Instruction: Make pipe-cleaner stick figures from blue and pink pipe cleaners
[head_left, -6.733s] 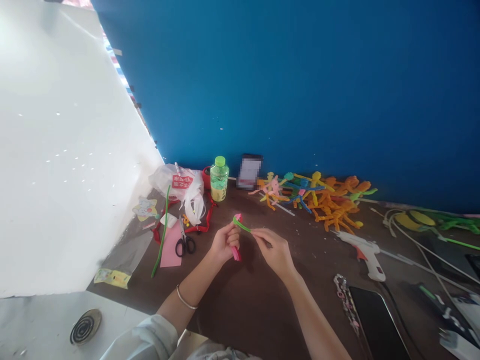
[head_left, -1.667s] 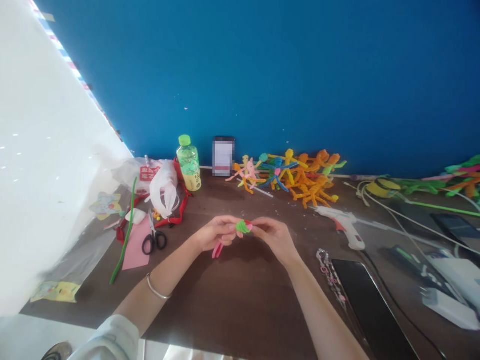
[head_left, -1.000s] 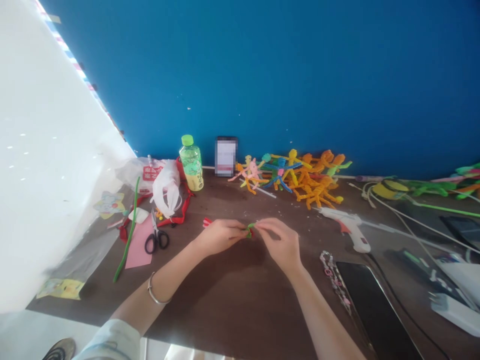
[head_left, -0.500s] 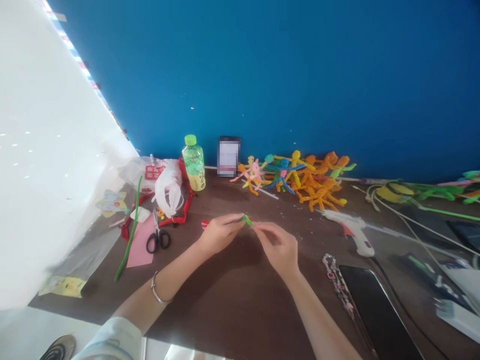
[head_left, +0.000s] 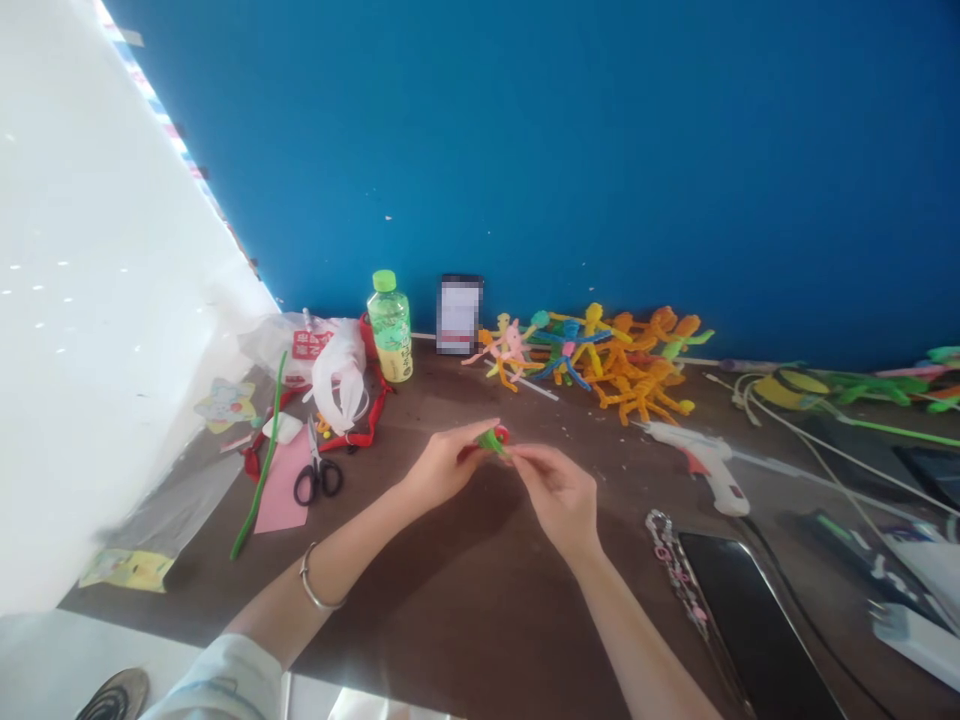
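Note:
My left hand [head_left: 442, 466] and my right hand [head_left: 553, 488] meet over the middle of the brown table [head_left: 465, 590]. Between their fingertips they pinch a small piece of twisted pipe cleaner [head_left: 493, 439], green wound round pink-red. Both hands are closed on it, the left from the left side, the right from the right. A metal bangle sits on my left wrist.
Black scissors [head_left: 316, 473] lie on pink paper [head_left: 278, 484] beside a long green pipe cleaner [head_left: 261, 467]. A green-capped bottle [head_left: 391, 327], a white plastic bag [head_left: 330, 366] and a heap of pipe-cleaner figures [head_left: 600, 360] stand by the blue wall. A glue gun [head_left: 699, 464] and a phone [head_left: 742, 620] lie right.
The hands have stayed together, turning the piece; the pink-red end that stuck out left of my left hand now shows at the fingertips beside the green winding.

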